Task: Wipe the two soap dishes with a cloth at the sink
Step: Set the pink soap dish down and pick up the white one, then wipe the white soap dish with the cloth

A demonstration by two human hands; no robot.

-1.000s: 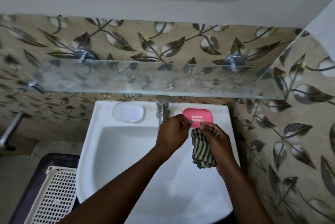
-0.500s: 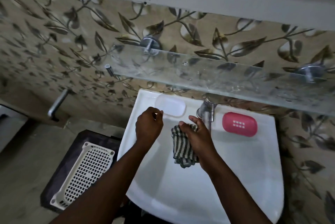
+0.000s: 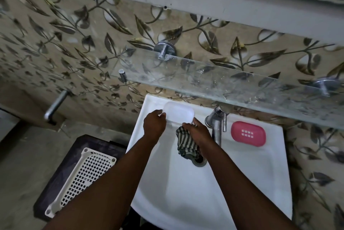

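A white soap dish (image 3: 179,112) sits on the back left ledge of the white sink (image 3: 242,174). My left hand (image 3: 154,124) grips its left end with the fingertips. My right hand (image 3: 198,134) is closed on a striped cloth (image 3: 186,143) that hangs over the basin, and its fingers touch the dish's right front corner. A pink soap dish (image 3: 248,133) with a small white grid lies on the ledge to the right of the tap (image 3: 216,123).
A glass shelf (image 3: 232,82) juts out from the leaf-patterned wall just above the sink's back edge. The drain (image 3: 199,161) shows under the cloth. A white perforated basket (image 3: 81,175) rests on a dark stool at lower left. A metal rod (image 3: 55,106) sticks out of the wall.
Both hands left the pink dish and moved left to the white dish. My left hand now grips its left end and my right hand brought the cloth to its right corner.
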